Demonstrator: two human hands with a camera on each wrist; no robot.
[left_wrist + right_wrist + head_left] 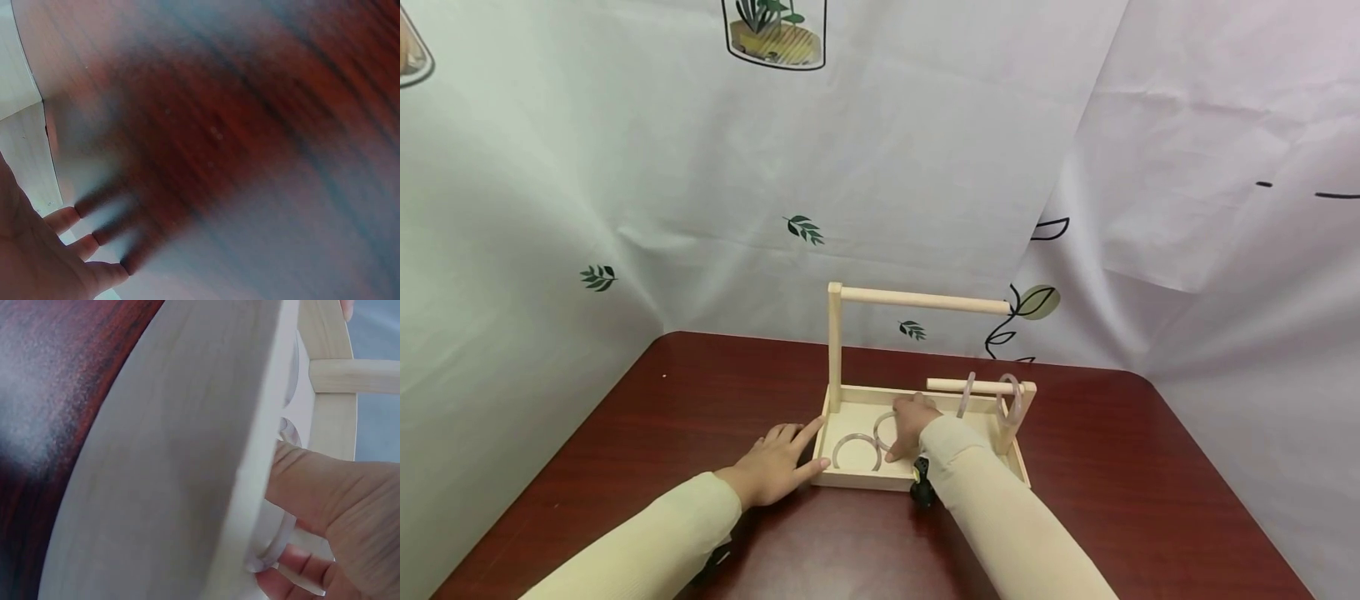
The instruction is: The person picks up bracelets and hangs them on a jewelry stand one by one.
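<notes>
A pale wooden tray stand with two bar arms stands on the table. My left hand lies with fingers spread at its left end, thumb at the front corner; in the left wrist view its fingertips show over the tabletop. My right hand reaches down into the tray, thumb and fingers curled round a translucent pale bangle. In the right wrist view this bangle shows beside the fingers, while the tray's front wall hides the thumb tip. Another bangle lies flat to the left.
Two more bangles, one near the middle and one near the post, hang on the short lower bar. A longer bar extends higher up from the left post. Behind the dark red table hangs a printed white cloth.
</notes>
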